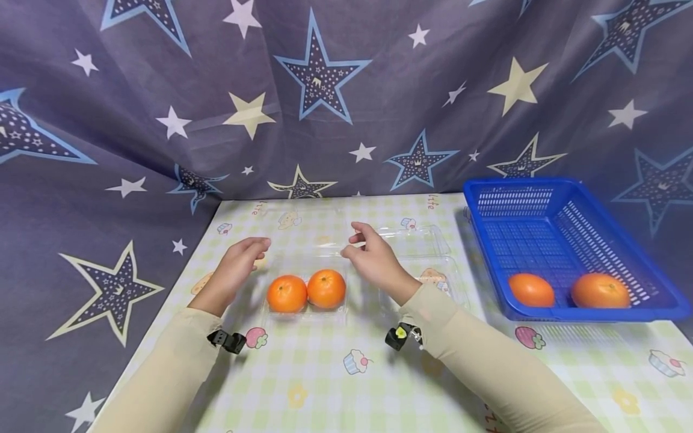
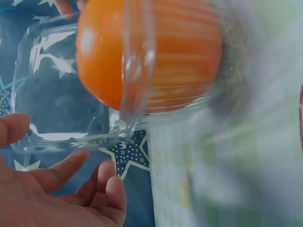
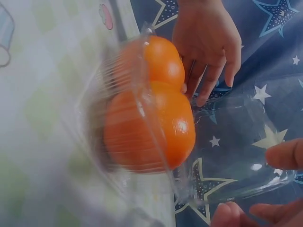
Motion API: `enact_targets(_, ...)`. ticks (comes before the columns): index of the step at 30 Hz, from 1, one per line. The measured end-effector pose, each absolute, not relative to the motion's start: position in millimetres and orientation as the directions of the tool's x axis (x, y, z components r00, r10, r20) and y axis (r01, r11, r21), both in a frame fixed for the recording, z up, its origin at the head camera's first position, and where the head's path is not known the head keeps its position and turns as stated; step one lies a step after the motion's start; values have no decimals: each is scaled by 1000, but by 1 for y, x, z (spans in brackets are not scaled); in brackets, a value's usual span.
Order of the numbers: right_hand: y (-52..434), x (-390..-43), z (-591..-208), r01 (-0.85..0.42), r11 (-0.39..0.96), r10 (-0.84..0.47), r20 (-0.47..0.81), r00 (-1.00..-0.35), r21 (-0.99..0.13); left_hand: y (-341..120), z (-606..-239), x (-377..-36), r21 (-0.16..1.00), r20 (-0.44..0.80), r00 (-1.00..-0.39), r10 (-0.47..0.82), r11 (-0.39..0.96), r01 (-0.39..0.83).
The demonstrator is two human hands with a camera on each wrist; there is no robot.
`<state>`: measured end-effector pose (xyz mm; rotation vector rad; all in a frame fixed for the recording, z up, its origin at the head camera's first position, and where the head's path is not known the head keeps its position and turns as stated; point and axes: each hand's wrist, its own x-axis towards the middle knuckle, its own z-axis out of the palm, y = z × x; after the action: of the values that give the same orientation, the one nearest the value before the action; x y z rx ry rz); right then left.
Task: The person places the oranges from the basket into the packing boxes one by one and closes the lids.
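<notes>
Two oranges (image 1: 306,291) seated side by side and touching in the base of a clear plastic clamshell box (image 1: 305,314), near the middle of the checked tablecloth (image 1: 335,385). Lid (image 1: 303,252) of that box raised behind the fruit, hinged open, transparent and hard to trace in the head view; seen clearly in both wrist views as an upright clear panel behind the oranges.

Left hand (image 1: 234,268) placed just left of the box, fingers relaxed and slightly bent, pointed toward the lid's left edge. From the left wrist view, fingertips just beside the lid's rim, gripping nothing; contact cannot be told.

Right hand (image 1: 373,255) placed just right of the box and behind the fruit, thumb and forefinger drawn near one another at the lid's right edge. From the right wrist view, fingertips (image 3: 284,153) on either side of the lid's rim; firm pinch cannot be confirmed.

Second clear clamshell box (image 1: 428,264) lying open to the right of the right hand, holding no fruit. Blue plastic basket (image 1: 622,204) at the table's right side, well apart from the hands, holding two more oranges (image 1: 567,290) near its front wall, lying apart from one another. Star-patterned cloth (image 1: 346,90) hung behind and to the left of the table.
</notes>
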<state>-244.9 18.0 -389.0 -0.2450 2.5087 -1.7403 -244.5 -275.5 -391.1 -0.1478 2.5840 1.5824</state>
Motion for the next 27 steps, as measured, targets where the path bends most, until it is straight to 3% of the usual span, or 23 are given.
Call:
enact_targets(13,22,-230,-399,-198,389,-235,111,-966,-900,-284,-402,-227,917,-81,-997,-11,391,-79)
enact_targets(21,25,-219,-407,-255,395,-250,164,-954,-882,-283,-402,-213,966,-34,-999,-31,257,-41)
enact_targets(27,28,-209,-402,-205,345,-229,130,-965,-916,-281,-403,-199,988,-15,-999,-50,151,-23)
